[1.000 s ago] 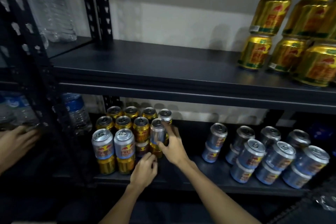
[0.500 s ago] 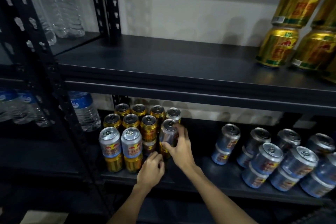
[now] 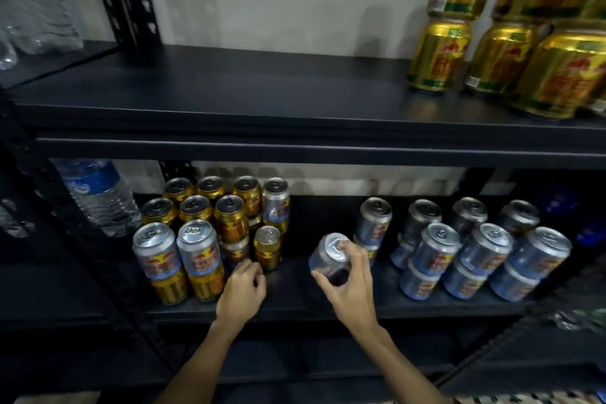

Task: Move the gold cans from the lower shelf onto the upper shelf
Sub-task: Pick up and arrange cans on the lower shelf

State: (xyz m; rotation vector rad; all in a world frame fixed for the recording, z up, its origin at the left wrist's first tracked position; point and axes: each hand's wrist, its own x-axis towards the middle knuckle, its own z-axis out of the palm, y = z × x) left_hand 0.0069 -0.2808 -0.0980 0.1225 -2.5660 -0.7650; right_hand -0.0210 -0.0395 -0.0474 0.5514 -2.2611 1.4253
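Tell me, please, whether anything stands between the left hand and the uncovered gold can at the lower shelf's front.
Nothing visible does. The left hand sits just in front and left of the gold can, whose top is bare; the right hand holds a silver can off to its right.

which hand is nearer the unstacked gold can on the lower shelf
Left; left hand is just in front of the unstacked gold can, right hand grips a silver can further right.

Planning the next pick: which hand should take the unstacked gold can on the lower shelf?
Left. The left hand looks empty and sits just beside that gold can; the right hand grips a silver can, off to the side.
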